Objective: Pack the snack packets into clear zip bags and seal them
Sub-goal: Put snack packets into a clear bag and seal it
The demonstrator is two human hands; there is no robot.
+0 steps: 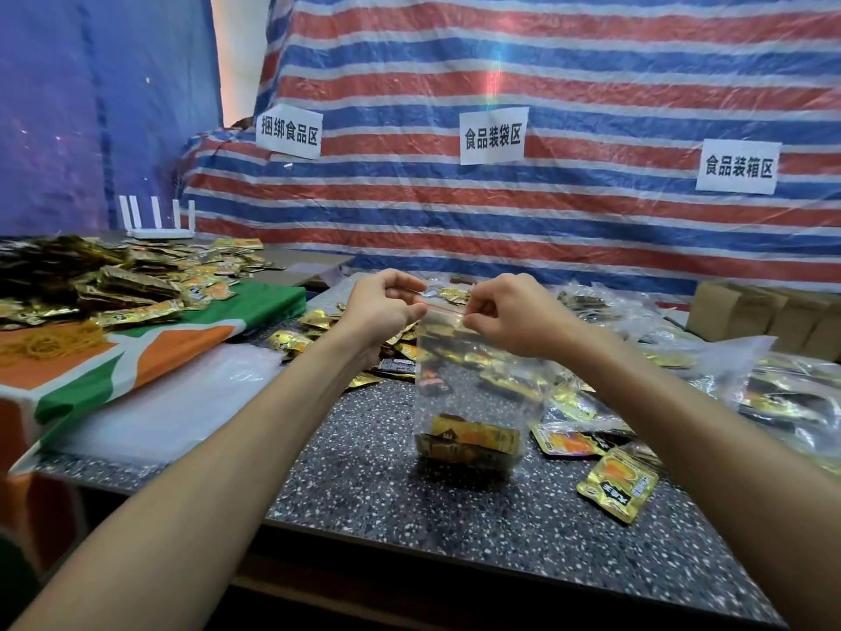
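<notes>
At the top of the clear zip bag point(468, 380), I am pinching the red zip strip point(443, 308) with both hands: my left hand point(387, 307) at the bag's left corner, my right hand point(509, 311) at its right, fingers curled tight. The strip is running level between them, equally near to both, so I judge sealing means pressing along it sideways. A few snack packets point(473, 441) are lying at the bag's bottom. Loose packets point(619, 487) are lying right of the bag.
</notes>
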